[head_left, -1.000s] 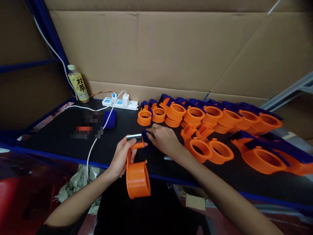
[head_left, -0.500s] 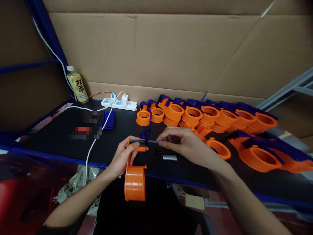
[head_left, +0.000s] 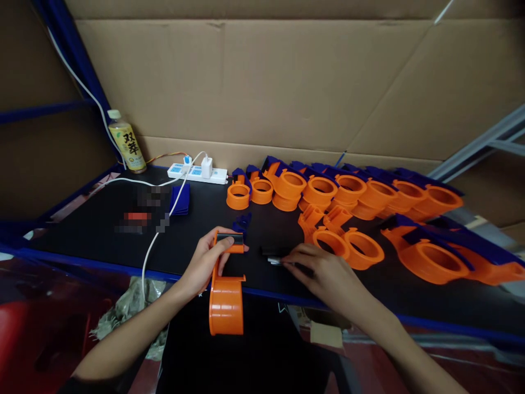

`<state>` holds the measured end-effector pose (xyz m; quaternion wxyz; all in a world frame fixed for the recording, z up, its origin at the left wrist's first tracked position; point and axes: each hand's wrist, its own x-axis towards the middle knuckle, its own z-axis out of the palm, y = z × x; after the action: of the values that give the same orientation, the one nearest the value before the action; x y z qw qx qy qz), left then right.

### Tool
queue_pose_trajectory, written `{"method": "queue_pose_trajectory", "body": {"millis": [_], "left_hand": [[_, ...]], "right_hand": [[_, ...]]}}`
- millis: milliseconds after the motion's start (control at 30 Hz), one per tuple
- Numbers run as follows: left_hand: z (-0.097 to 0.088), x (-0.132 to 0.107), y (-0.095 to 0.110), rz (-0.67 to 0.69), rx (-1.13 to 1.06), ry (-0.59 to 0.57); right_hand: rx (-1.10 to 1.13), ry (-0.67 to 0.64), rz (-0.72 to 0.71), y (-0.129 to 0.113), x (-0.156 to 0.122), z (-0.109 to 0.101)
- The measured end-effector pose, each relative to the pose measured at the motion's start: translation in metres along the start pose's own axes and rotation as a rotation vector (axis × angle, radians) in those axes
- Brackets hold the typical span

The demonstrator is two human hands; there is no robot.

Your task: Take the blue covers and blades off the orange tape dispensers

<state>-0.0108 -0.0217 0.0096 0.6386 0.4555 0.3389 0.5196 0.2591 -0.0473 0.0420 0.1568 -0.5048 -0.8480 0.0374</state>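
My left hand is closed around the upper end of an orange tape dispenser. Its thumb presses on a black strip set in that end, while the dispenser's round hub hangs below, over the table's front edge. My right hand is low over the tabletop, its thumb and fingers pinched at the right end of a small silver strip. The fingertips partly hide this strip. A black piece lies just behind it. Small dark blue parts lie beyond my left hand.
Several orange and blue dispensers stand in rows at the back and right. Orange frames lie near my right hand. A white power strip, a cable, blue plates and a bottle are on the left.
My right hand has moved right and down, away from the dispenser, where it held a thin grey strip, to the silver strip on the table. My left hand keeps its hold.
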Motion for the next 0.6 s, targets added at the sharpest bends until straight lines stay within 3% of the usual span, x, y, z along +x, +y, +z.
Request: {"method": "queue_pose_trajectory", "body": {"millis": [100, 233, 367, 467, 600], "left_hand": [[0.001, 0.000, 0.001, -0.007, 0.016, -0.011], [0.008, -0.003, 0.000, -0.025, 0.065, -0.062], [0.015, -0.006, -0.003, -0.026, 0.157, -0.092], [0.013, -0.004, -0.003, -0.049, 0.116, -0.049], [0.006, 0.002, 0.000, -0.080, -0.033, 0.007]], "right_hand": [[0.077, 0.080, -0.011, -0.006, 0.001, -0.009], [0.149, 0.188, -0.115, -0.037, 0.016, -0.017], [0.107, 0.160, -0.240, -0.063, 0.040, -0.016], [0.136, 0.116, -0.269, -0.055, 0.051, -0.017], [0.148, 0.171, -0.136, -0.020, 0.057, -0.017]]}}
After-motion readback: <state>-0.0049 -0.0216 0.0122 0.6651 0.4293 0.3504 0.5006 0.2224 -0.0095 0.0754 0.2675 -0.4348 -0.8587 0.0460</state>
